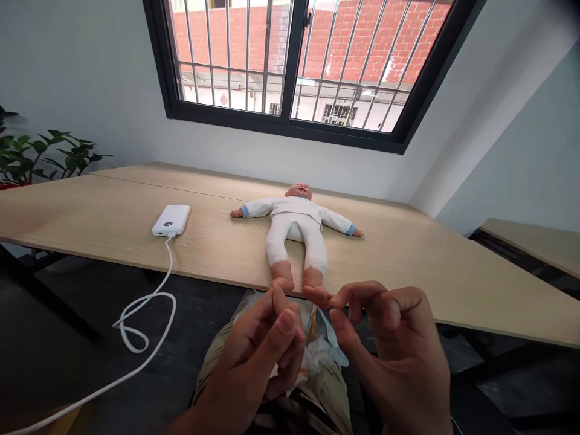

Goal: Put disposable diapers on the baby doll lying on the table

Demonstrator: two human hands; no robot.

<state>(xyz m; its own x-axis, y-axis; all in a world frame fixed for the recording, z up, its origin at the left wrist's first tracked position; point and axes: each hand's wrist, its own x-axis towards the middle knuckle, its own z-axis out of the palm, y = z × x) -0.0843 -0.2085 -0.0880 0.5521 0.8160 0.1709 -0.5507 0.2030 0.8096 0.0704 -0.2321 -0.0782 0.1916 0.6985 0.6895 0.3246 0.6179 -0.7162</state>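
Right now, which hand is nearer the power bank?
Left. The left hand is below and right of the power bank in view; the right hand is farther right, past the doll's feet.

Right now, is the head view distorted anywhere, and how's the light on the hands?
Head view: wide-angle distortion slants the window and splays the table; the left hand and right hand, close to the lens, sit darker than the daylit doll; the top right corner falls dark.
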